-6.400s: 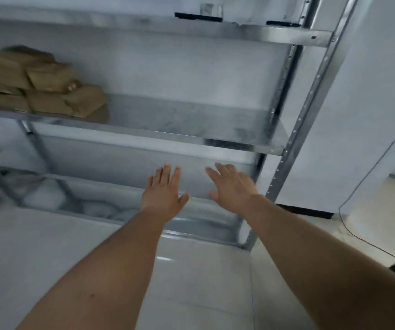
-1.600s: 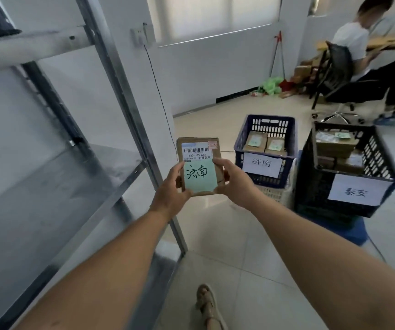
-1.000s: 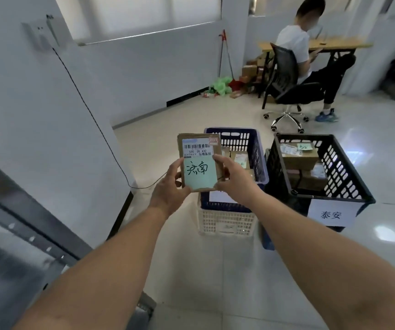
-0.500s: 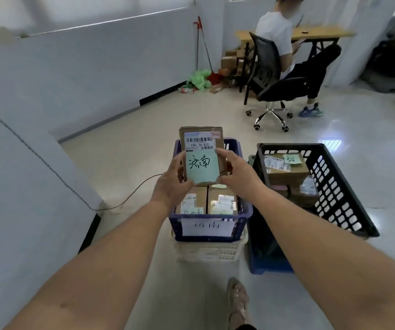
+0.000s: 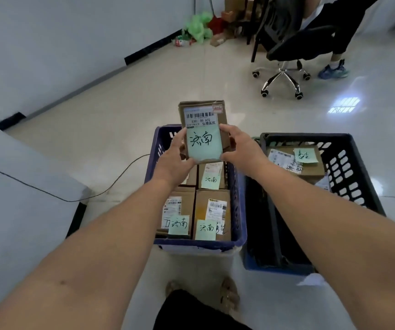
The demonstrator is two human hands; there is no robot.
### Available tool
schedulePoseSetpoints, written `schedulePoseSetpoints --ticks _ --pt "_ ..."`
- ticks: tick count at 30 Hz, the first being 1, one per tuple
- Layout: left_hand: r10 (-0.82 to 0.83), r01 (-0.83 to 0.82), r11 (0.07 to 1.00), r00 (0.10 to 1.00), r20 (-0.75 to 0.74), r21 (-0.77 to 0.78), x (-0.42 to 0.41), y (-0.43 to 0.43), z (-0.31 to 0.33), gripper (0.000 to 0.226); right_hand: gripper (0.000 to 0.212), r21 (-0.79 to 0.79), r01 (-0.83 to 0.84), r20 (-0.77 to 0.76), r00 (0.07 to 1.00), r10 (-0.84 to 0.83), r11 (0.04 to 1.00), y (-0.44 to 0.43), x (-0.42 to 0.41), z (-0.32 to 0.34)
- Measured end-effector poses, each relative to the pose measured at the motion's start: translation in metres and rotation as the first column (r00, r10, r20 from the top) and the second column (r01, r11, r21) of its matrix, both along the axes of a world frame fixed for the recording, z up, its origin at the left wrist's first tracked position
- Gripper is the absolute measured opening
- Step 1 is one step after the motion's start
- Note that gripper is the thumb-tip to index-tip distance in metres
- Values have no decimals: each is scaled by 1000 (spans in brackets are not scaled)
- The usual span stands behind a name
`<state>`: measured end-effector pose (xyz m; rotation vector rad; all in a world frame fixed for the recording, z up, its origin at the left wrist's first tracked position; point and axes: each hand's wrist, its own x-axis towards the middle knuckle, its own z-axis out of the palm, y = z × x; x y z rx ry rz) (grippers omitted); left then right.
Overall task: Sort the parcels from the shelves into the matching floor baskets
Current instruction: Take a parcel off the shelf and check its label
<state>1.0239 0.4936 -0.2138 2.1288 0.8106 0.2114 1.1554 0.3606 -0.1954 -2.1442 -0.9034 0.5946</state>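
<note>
Left hand (image 5: 175,160) grips the left edge of the parcel (image 5: 203,115), thumb on its face. Right hand (image 5: 241,151) grips the right edge the same way, fingers curled round it. Parcel is face to camera, barcode label on the upper half, green note (image 5: 204,145) with handwritten characters on the lower half. It's held in the air over the 12 o'clock end of the blue basket (image 5: 150,167).

Cable (image 5: 120,177) runs along the floor at 9 o'clock of that basket. Brown boxes (image 5: 212,210) lie flat inside it, their notes showing the same two characters. Black basket (image 5: 358,163) sits just beside it at 3 o'clock and holds a box (image 5: 310,170) whose note reads differently. Office chair (image 5: 284,44) is at 1 o'clock, well apart.
</note>
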Motion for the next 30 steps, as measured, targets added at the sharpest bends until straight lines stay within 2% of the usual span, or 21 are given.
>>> schedulePoseSetpoints --ticks 7,18,23,30 --pt "-20 14 996 997 -71 -85 36 37 -52 81 70 -19 47 -69 996 -48 999 39 29 -58" --pt "2 -49 982 969 -247 -181 53 101 -184 80 71 -193 95 -194 972 -133 977 108 41 -200" --pt "78 -137 961 968 -239 -240 57 138 -227 77 71 -214 85 -221 966 -133 973 153 46 -245" --pt "221 -258 948 955 -196 -187 60 163 -257 62 65 -226 73 -226 966 -125 971 202 42 -283"
